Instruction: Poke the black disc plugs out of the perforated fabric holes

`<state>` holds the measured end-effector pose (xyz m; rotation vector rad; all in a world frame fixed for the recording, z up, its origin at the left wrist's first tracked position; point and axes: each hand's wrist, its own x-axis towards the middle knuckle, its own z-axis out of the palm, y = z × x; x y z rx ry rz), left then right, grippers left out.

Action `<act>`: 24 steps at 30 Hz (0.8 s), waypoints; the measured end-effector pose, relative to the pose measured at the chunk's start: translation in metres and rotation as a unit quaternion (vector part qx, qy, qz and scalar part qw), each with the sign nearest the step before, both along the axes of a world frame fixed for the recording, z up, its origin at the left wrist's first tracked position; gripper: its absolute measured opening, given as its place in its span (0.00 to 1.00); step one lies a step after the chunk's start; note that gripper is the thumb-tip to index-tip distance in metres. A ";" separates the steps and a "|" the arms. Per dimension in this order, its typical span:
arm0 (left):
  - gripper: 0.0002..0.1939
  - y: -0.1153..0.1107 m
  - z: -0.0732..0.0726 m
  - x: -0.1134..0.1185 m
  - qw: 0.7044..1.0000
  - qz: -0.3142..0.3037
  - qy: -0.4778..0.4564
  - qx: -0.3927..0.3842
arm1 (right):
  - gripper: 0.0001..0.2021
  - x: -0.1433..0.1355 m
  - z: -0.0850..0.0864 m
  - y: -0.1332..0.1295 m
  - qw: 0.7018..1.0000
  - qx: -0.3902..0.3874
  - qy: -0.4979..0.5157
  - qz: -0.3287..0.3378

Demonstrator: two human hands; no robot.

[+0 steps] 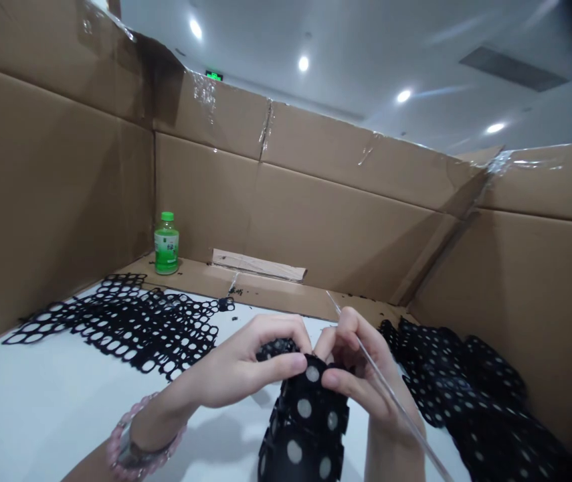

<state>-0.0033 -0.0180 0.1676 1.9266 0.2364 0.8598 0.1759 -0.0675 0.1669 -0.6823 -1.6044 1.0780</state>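
Blk. polka-dot fabric [316,425], near desk [9,415] edge: L hand [233,371], R hand [378,402] pinching its top rim, R w/ thin rod [416,432]. Prob. light, soft; hold rim.

Both hands meet near the middle — left hand [260,361] reaching in from the left, its fingers bent over and thumb straight; right hand [360,365] upright, fingers curled — thumbs facing each other, left forearm slanting, right forearm steeper.

Taped cardboard walls [336,214] beyond and beside grip; white tabletop [9,402] below; ceiling lights [304,63] lit above.
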 end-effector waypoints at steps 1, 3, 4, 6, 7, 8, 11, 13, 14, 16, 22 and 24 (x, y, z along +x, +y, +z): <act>0.09 -0.001 0.000 0.000 1.000 0.000 -0.001 -0.003 | 0.20 0.000 0.000 0.000 1.000 -0.001 0.005 0.003; 0.08 -0.001 0.000 0.001 1.000 -0.004 -0.002 -0.013 | 0.20 -0.001 0.000 0.000 1.000 -0.003 0.016 0.007; 0.08 0.000 -0.001 0.002 1.000 -0.004 -0.004 -0.019 | 0.20 -0.001 0.001 0.000 1.000 -0.003 0.022 0.006; 0.08 0.001 -0.002 0.003 1.000 0.000 -0.014 -0.024 | 0.19 -0.001 0.002 0.000 1.000 -0.001 0.024 0.007; 0.08 0.002 -0.002 0.003 0.999 -0.001 -0.020 -0.025 | 0.19 -0.001 0.003 0.000 1.000 0.001 0.017 0.006; 0.07 0.002 -0.003 0.004 0.999 -0.002 -0.024 -0.025 | 0.19 -0.001 0.003 0.001 1.000 0.005 0.007 0.002; 0.03 0.001 -0.006 0.007 0.999 0.036 -0.025 -0.004 | 0.18 0.000 0.001 0.003 0.999 0.021 -0.019 -0.030; 0.03 0.000 -0.008 0.010 0.993 0.112 -0.018 0.029 | 0.18 0.000 -0.001 0.005 0.997 0.042 -0.022 -0.058; 0.05 -0.001 -0.009 0.011 0.988 0.145 -0.009 0.044 | 0.18 -0.001 -0.001 0.006 0.996 0.053 -0.025 -0.073; 0.11 -0.004 -0.011 0.013 0.982 0.172 0.022 0.068 | 0.18 -0.003 -0.001 0.005 0.992 0.072 -0.050 -0.092; 0.14 -0.014 -0.008 0.008 0.970 0.151 0.106 0.156 | 0.14 -0.008 0.003 -0.007 0.993 0.045 -0.084 -0.071; 0.11 -0.015 -0.006 0.006 0.970 0.133 0.107 0.171 | 0.13 -0.007 0.003 -0.012 0.994 0.018 -0.069 -0.079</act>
